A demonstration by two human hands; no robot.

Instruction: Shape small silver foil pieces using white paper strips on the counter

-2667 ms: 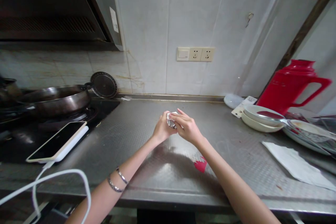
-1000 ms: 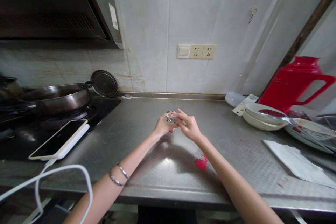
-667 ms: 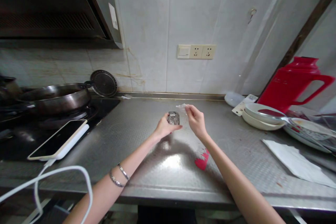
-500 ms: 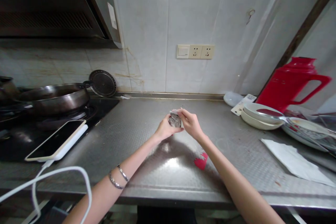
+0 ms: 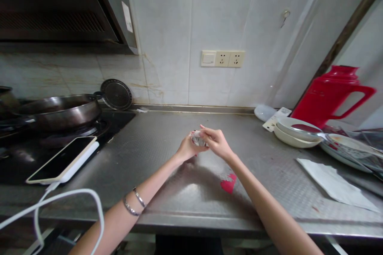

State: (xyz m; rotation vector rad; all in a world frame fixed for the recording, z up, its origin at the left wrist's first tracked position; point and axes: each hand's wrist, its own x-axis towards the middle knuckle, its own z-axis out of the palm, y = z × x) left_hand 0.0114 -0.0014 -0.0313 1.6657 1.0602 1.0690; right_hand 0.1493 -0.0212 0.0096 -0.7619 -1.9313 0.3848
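Head view, and right at the centre of the frame is the small shiny piece (image 5: 198,141), up above the desk (image 5: 143,163), its clear or silvery make too small to settle. The left hand (image 5: 186,148) has it, fingers curled around its side and underside. Over its upper edge comes the right hand (image 5: 218,143), its bent fingers seemingly pinching a thin white scrap (image 5: 197,134) against the top; fingertips and piece overlap there, so exactly where they press, I can't tell.

Here's the risk, as I judge it: that left grip is small, and a hard push or tug from the right could twist the piece out and drop it on the metal. If the scrap is thin paper or film, a sharp pull could tear it or leave a bit stuck. And should the piece have a hard edge, a slip could catch a fingertip.

Lower down, right of centre, a ragged red patch (image 5: 228,184) lies between the forearms. Out at the lower left, the white cable (image 5: 86,192) loops right by the left forearm, and a sideways swing of that elbow could snag it and drag the phone (image 5: 61,160). Lower right, a folded white sheet (image 5: 335,185) lies flat, well apart from both hands.
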